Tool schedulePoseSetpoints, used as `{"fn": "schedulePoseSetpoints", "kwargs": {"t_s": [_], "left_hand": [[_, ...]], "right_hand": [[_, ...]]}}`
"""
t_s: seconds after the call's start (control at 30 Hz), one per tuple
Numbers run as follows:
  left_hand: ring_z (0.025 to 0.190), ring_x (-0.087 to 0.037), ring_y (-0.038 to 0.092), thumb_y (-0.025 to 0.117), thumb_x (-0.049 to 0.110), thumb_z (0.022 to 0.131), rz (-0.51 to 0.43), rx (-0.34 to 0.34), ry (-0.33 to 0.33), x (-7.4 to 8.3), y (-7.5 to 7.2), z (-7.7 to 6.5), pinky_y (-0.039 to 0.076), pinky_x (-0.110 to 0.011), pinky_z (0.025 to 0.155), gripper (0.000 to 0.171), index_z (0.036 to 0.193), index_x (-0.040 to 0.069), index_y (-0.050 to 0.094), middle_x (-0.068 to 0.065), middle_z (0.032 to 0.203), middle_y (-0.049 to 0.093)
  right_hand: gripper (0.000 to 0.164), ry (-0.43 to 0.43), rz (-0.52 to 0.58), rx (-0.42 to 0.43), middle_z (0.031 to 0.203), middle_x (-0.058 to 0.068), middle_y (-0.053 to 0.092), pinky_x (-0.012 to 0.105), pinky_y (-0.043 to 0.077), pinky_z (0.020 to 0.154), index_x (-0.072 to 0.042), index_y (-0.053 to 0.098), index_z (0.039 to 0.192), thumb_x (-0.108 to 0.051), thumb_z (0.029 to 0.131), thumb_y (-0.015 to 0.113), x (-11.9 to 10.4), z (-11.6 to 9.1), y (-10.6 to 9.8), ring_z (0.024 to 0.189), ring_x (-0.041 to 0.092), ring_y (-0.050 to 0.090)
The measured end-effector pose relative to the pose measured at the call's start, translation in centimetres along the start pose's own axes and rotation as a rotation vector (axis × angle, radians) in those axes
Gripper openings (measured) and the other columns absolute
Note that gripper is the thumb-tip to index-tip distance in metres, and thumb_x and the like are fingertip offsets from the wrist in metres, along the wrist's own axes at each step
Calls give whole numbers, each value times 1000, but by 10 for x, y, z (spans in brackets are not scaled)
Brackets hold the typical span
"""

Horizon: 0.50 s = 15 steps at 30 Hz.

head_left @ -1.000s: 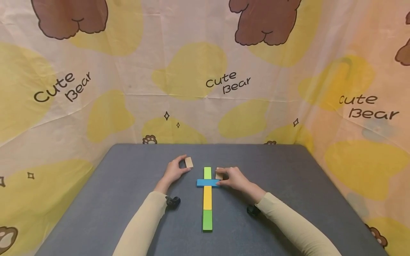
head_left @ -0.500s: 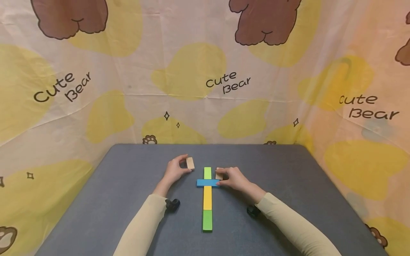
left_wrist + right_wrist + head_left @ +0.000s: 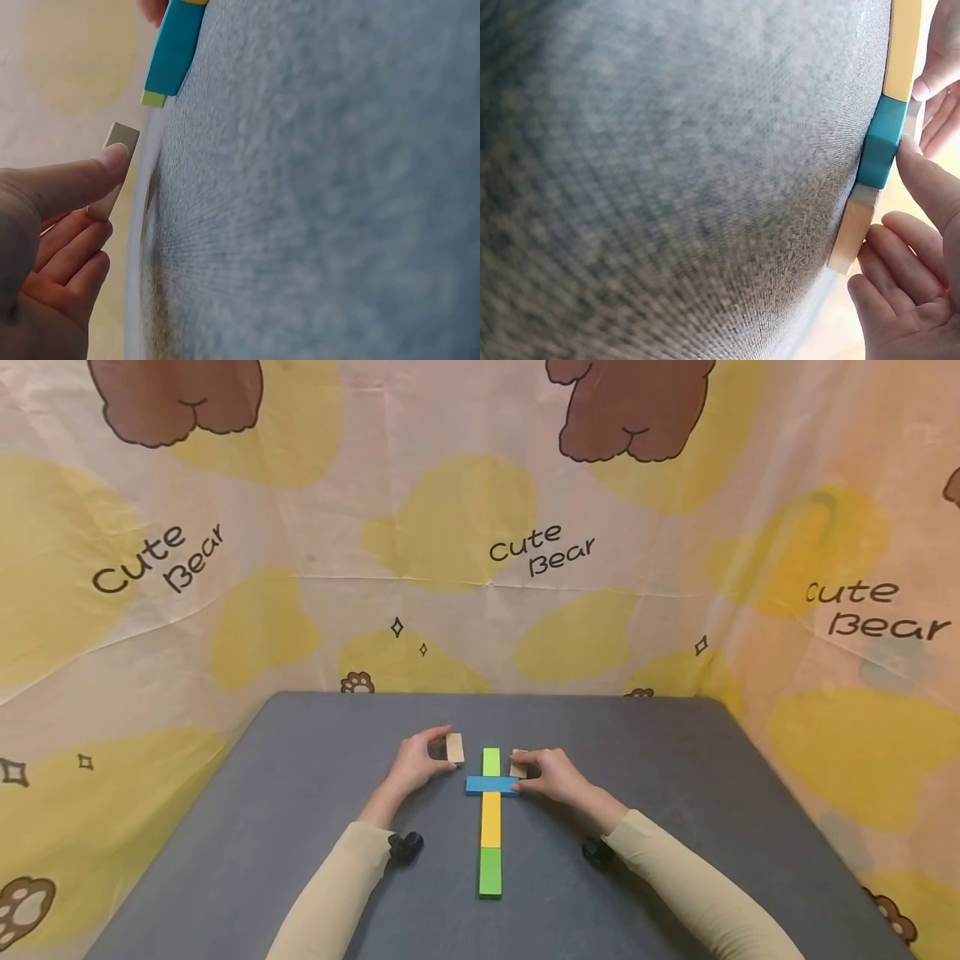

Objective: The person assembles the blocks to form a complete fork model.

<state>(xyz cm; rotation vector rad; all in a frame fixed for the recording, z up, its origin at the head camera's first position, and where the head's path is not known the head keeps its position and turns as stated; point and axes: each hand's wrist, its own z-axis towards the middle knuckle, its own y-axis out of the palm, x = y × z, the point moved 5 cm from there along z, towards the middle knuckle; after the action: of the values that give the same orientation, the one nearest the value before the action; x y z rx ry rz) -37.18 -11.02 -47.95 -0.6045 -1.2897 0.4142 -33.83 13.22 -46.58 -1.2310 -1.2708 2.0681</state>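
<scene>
My left hand (image 3: 415,762) pinches a plain wooden block (image 3: 455,750) between thumb and fingers, left of the light green block (image 3: 491,762). In the left wrist view, this wooden block (image 3: 120,139) is tilted, with the thumb across its face. My right hand (image 3: 558,775) holds a second wooden block (image 3: 853,229) beside the blue block (image 3: 491,786). Its thumb is at the blue block's right end, and its fingers are on the wooden block, partly covering it in the head view. The blue block lies crosswise between the light green block and the yellow block (image 3: 491,820).
A darker green block (image 3: 491,872) continues the line at the near end. Everything lies on a grey-blue table (image 3: 622,893). A printed bear curtain (image 3: 420,527) hangs behind the table and along both sides. Each wrist wears a small black device.
My left hand has moved right with its wooden block, closer to the light green block, and the block has turned straighter. The right hand keeps its place on the other block.
</scene>
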Motion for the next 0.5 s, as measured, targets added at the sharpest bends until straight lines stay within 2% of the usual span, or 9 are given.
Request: {"fn": "schedulePoseSetpoints", "kwargs": {"t_s": [0.5], "left_hand": [[127, -29, 57, 82, 8, 73, 8, -28, 43, 11, 10, -8, 49, -44, 103, 70, 137, 9, 54, -12, 138, 59]], "right_hand": [[56, -3, -9, -2, 131, 11, 64, 45, 51, 100, -7, 64, 126, -30, 78, 79, 1, 1, 1, 124, 28, 60]]}}
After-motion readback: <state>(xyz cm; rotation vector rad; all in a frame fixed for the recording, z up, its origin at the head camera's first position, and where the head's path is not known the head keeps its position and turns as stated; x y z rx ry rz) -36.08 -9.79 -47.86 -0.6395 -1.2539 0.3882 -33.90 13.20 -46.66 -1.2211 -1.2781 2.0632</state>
